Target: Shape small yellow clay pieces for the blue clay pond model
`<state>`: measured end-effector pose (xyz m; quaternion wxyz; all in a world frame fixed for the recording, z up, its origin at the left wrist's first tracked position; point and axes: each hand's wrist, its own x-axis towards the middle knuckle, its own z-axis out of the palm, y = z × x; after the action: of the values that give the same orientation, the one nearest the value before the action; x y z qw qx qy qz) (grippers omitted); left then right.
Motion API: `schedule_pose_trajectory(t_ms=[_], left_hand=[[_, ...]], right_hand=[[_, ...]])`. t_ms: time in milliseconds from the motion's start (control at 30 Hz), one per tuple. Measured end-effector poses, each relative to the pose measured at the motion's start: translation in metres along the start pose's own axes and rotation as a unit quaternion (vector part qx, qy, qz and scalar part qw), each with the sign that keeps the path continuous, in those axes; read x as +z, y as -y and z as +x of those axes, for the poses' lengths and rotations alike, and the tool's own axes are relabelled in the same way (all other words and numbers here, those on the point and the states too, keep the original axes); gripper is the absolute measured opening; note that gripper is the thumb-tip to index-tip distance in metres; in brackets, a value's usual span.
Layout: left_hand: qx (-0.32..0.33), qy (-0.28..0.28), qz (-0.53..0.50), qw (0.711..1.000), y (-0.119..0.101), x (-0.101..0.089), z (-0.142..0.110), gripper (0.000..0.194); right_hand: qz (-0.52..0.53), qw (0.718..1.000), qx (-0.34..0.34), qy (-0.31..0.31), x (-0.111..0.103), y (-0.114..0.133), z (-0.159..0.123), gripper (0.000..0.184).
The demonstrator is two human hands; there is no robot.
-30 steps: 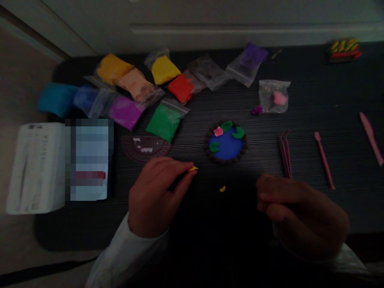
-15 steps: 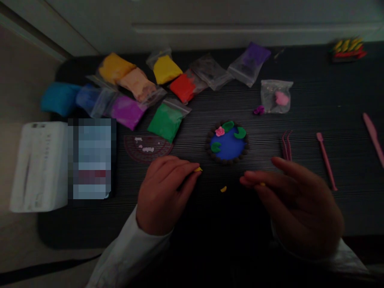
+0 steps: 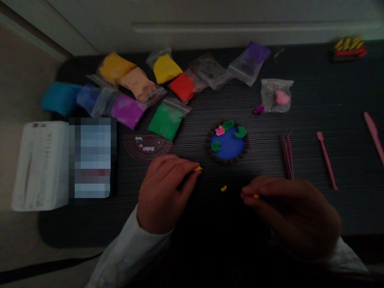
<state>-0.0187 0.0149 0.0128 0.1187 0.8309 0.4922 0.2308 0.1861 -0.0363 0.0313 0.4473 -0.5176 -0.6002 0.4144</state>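
Note:
My left hand (image 3: 166, 194) is closed in a pinch on a small piece of yellow clay (image 3: 197, 169), which pokes out past the fingertips. Across from it, my right hand (image 3: 292, 214) pinches another bit of yellow clay (image 3: 256, 196) between thumb and fingers. A loose yellow clay crescent (image 3: 223, 188) lies on the dark table between the two hands. Just beyond them sits a round clay pond (image 3: 229, 146) with a blue middle and a rim of dark balls. Green lily pads (image 3: 240, 132) and a pink flower (image 3: 220, 130) rest on it.
Bags of coloured clay, among them a green bag (image 3: 166, 120), lie at the back left. Pink tweezers (image 3: 287, 156), a pink clay tool (image 3: 327, 160) and a pink knife (image 3: 373, 134) are on the right. A white box (image 3: 40, 166) and a blurred-out screen (image 3: 93, 158) stand left.
My right hand has lowered slightly and its fingers have drawn together around the yellow bit, uncovering more of the tweezers. My left hand stays in place.

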Motion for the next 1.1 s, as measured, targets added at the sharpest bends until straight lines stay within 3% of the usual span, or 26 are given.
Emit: schedule_pose_trajectory(t_ms=[200,333,500,733,933,1100], left_hand=[[-0.007,0.008,0.001,1.0,-0.0002,-0.0007,0.0005,0.019],[-0.008,0.008,0.0,1.0,-0.0006,-0.0007,0.0018,0.018],[-0.009,0.01,-0.018,1.0,-0.0022,-0.0023,0.0012,0.019],[-0.014,0.009,-0.018,1.0,-0.0017,-0.0012,0.0011,0.018],[-0.023,0.013,-0.032,0.999,-0.0038,-0.0044,0.0016,0.019],[-0.033,0.019,-0.038,0.999,-0.0047,-0.0054,0.0015,0.02]], right_hand=[[-0.103,0.994,0.016,0.031,-0.0048,0.0032,0.0,0.04],[-0.082,0.994,0.008,0.077,-0.0095,0.0023,0.0015,0.027],[0.038,0.999,-0.013,0.037,-0.0065,-0.0012,0.0021,0.028],[-0.095,0.994,-0.019,0.047,-0.0077,0.0026,0.0025,0.035],[0.046,0.997,-0.038,0.046,-0.0083,-0.0029,0.0025,0.02],[-0.031,0.999,-0.028,0.023,-0.0057,0.0001,0.0022,0.036]])
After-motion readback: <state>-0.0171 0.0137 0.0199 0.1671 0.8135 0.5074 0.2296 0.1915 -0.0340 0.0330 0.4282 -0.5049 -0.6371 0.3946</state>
